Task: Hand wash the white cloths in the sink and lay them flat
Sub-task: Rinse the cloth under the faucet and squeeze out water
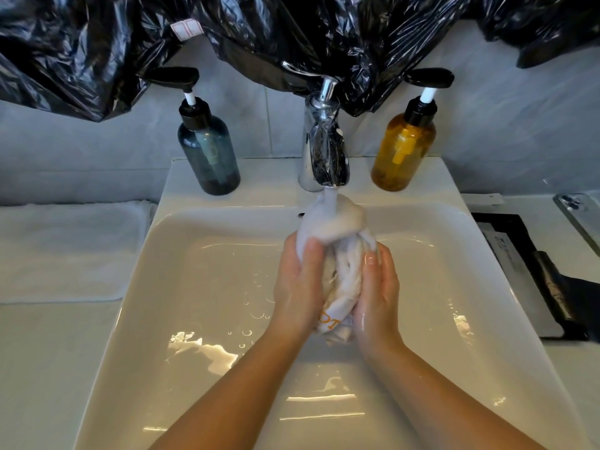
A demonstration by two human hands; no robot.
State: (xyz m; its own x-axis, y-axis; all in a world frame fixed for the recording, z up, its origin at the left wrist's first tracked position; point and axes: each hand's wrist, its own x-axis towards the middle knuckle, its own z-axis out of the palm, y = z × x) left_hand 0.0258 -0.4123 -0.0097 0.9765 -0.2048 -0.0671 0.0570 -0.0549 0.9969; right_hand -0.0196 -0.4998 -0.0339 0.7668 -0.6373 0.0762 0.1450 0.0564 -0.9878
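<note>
Sheeting [259, 27] of crinkled black plastic across the top of the frame, masking the wall behind and the upper end of the faucet [323, 151]. Far right edge: metal plate [581, 216], cut off, not identifiable. Below it a black tray-like object [535, 271], partly out of frame. Orange lettering on the lower fold of the white cloth [344, 267], half covered, unreadable. Fingertips of both grips mostly hidden behind the fabric.

White cloth at centre frame, above the sink [194, 271] basin, directly under the running water stream [331, 196]. Wet, twisted into a ropy bundle. Top end bunched into a rounded lump touching the stream, bottom end hanging below the palms. Left grip [300, 280] wrapped round the cloth's left side, thumb across the front. Right grip [378, 287] cupped against the right side, thumb pressed on the fabric. Both wet and glossy.

Blue-grey pump bottle [209, 154] left of the faucet, amber pump bottle [402, 151] right of it, both on the sink ledge. Flat white towel [65, 248] on the counter [48, 368], left of frame.
</note>
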